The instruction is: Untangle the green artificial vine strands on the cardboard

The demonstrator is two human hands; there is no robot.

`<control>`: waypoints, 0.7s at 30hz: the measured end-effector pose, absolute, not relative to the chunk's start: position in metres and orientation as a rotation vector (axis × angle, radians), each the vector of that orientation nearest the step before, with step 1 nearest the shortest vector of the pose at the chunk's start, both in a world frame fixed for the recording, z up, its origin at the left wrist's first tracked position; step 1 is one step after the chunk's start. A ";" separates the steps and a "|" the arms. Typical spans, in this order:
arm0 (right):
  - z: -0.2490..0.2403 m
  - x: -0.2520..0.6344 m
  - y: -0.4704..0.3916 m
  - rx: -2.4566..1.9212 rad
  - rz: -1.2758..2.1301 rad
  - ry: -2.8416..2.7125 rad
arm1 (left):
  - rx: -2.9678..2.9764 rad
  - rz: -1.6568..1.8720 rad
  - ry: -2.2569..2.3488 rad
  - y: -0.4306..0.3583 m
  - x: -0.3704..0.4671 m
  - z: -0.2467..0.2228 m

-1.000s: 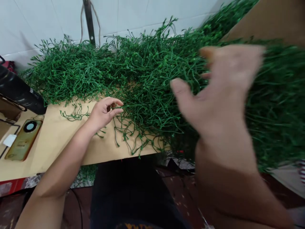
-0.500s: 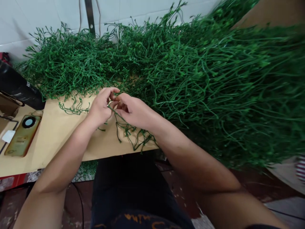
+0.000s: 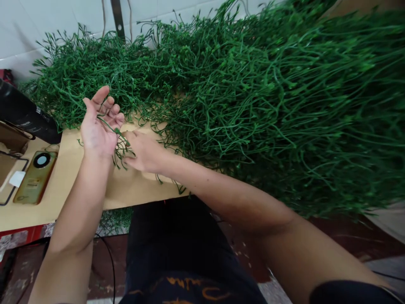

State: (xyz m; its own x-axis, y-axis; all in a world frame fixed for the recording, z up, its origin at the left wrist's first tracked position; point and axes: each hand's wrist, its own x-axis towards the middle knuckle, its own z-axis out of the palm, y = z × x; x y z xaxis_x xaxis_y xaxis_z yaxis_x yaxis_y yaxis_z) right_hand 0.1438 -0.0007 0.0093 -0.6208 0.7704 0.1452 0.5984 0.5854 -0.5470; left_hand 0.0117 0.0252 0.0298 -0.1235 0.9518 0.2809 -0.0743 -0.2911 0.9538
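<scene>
My left hand (image 3: 103,122) is turned palm up, its fingers loosely curled around a thin green artificial sprig (image 3: 109,125). The stem crosses the palm, and its branched tips hang off toward the right. Low over the cardboard sheet (image 3: 142,192), my right hand (image 3: 144,152) has its thumb and fingers around those branched ends. The fingertips partly hide the contact there. Behind both hands lies a large heap of green artificial sprigs (image 3: 196,80).
A phone (image 3: 36,177) lies at the left beside a black bottle (image 3: 27,112) and an open cardboard box (image 3: 11,139). The tiled wall (image 3: 63,21) with a metal strip (image 3: 117,21) stands behind the heap. The heap spills far to the right.
My hands have parted from close together. The left moved left and turned palm up. The right moved left and lower, to the sprig's branched ends.
</scene>
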 end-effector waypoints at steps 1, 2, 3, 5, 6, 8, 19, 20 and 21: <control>0.009 0.143 0.003 -1.122 0.703 -2.437 | 1.373 1.534 1.089 0.024 0.010 0.030; 0.008 0.144 0.007 -1.118 0.763 -2.413 | 1.425 1.532 1.089 0.024 0.008 0.030; 0.008 0.146 0.011 -1.100 0.824 -2.372 | 1.440 1.547 1.069 0.024 0.007 0.030; 0.007 0.151 0.020 -1.040 0.947 -2.236 | 1.413 1.610 1.020 0.024 0.005 0.031; 0.007 0.153 0.024 -1.004 1.004 -2.146 | 1.421 1.633 1.009 0.024 0.004 0.031; 0.007 0.159 0.030 -0.943 1.129 -1.960 | 1.509 1.576 1.018 0.025 0.000 0.030; 0.015 0.184 0.038 -0.823 1.353 -1.551 | 1.723 0.954 1.335 0.017 -0.003 0.030; 0.015 0.185 0.039 -0.836 1.335 -1.549 | 1.728 0.941 1.328 0.017 -0.001 0.030; 0.015 0.185 0.039 -0.848 1.321 -1.556 | 1.734 0.920 1.321 0.017 0.001 0.030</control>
State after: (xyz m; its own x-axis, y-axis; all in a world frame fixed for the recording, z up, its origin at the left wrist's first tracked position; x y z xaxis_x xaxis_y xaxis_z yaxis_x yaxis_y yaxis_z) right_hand 0.1851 0.0394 0.0150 -0.3617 0.9109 0.1986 -0.0485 0.1943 -0.9797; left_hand 0.0005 0.0172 0.0300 0.2067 0.9735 0.0978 0.4289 -0.1800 0.8853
